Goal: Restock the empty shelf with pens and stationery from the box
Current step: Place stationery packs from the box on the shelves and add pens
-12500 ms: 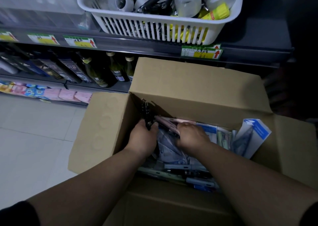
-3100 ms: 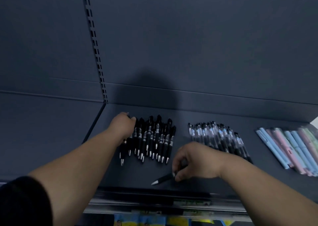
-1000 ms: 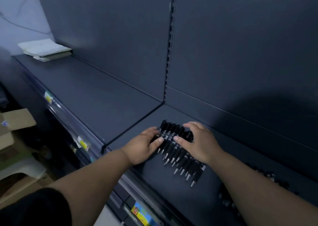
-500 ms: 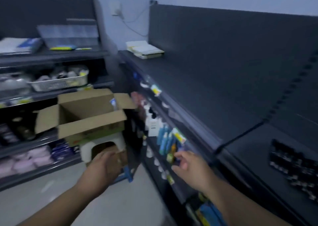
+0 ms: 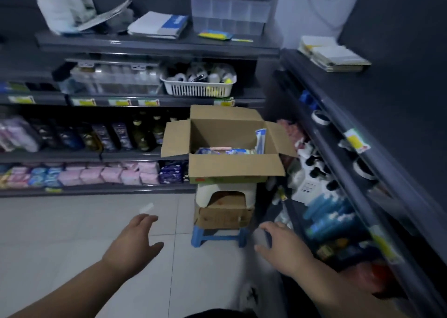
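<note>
An open cardboard box [image 5: 235, 169] stands on a white stool stacked over another carton and a blue stool, straight ahead in the aisle. Packets of stationery [image 5: 226, 151] show inside it, one blue-and-white pack upright at its right side. My left hand [image 5: 134, 241] floats over the floor tiles with fingers spread and holds nothing. My right hand [image 5: 281, 247] reaches forward low beside the right-hand shelving, fingers loose and empty. Both hands are short of the box. The dark top shelf [image 5: 377, 114] runs along the right; the pens on it are out of view.
Shelves of bottles, tissue packs and a white basket [image 5: 198, 85] of tape rolls fill the back wall. Lower right shelves hold bottles and tubes [image 5: 324, 211]. A stack of booklets [image 5: 333, 56] lies at the far end of the right top shelf. Pale tiled floor lies between me and the box.
My view has swung left from the pens on the shelf to the aisle and box. Both hands left the pen row and now hang empty in front of me, nearer the box.
</note>
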`<state>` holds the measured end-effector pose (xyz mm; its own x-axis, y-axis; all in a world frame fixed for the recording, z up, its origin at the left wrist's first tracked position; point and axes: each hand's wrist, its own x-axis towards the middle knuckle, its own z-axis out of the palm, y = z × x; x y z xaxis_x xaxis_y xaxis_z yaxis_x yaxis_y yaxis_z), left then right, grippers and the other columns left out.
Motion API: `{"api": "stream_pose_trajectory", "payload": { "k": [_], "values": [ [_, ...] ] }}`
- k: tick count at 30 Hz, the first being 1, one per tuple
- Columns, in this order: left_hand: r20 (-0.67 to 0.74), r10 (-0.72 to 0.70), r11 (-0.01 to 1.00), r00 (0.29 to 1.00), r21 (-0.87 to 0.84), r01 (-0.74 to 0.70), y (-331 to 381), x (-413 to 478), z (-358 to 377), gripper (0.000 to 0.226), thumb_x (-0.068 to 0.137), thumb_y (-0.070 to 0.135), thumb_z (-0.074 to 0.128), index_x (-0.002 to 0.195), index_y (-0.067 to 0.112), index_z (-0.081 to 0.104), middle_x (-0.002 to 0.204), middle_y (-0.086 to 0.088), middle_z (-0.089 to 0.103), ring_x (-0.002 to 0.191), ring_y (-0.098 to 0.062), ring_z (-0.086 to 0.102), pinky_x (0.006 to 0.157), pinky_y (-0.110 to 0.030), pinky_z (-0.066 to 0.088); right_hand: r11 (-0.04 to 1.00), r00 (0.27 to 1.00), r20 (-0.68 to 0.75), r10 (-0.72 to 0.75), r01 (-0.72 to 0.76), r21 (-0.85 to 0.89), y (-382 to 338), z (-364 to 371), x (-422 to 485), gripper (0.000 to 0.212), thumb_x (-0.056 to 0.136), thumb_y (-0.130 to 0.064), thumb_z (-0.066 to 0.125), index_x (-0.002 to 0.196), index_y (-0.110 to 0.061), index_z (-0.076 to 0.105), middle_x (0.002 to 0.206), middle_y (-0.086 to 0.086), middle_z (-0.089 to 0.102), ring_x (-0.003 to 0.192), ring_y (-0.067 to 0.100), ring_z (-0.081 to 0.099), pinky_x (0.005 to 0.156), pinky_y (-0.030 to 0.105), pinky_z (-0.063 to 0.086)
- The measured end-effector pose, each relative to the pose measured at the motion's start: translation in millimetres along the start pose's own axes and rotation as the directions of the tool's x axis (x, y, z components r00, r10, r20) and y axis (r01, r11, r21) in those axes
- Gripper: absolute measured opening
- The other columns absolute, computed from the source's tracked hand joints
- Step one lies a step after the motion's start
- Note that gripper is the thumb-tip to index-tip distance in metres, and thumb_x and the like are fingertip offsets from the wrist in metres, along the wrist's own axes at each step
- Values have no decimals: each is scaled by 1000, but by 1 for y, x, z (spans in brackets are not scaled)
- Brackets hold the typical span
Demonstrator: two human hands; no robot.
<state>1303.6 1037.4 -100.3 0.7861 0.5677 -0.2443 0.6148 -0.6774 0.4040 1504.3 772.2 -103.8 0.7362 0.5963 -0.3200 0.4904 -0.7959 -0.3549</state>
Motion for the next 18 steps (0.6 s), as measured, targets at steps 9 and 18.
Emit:
{"api": "stream_pose_trajectory", "payload": {
  "k": [9,18],
  "values": [
    [-99,3,999,995,-34,-6,75,173,-14,63,83,33,68,140,21,42,142,3,42,122,-15,48,99,-25,40,979,978,-96,-184,191,69,14,-68,191,47,83,-36,67,127,-24,55,122,-4,55,113,16,53,94,32,47],
    [-127,49,991,991,-119,-64,136,313,-21,65,79,29,69,138,18,44,139,1,44,123,-14,47,101,-19,33,958,977,-97,-191,207,200,18,-115,323,46,83,-27,72,127,-24,58,124,-4,55,113,13,55,93,25,45]
  ]
}}
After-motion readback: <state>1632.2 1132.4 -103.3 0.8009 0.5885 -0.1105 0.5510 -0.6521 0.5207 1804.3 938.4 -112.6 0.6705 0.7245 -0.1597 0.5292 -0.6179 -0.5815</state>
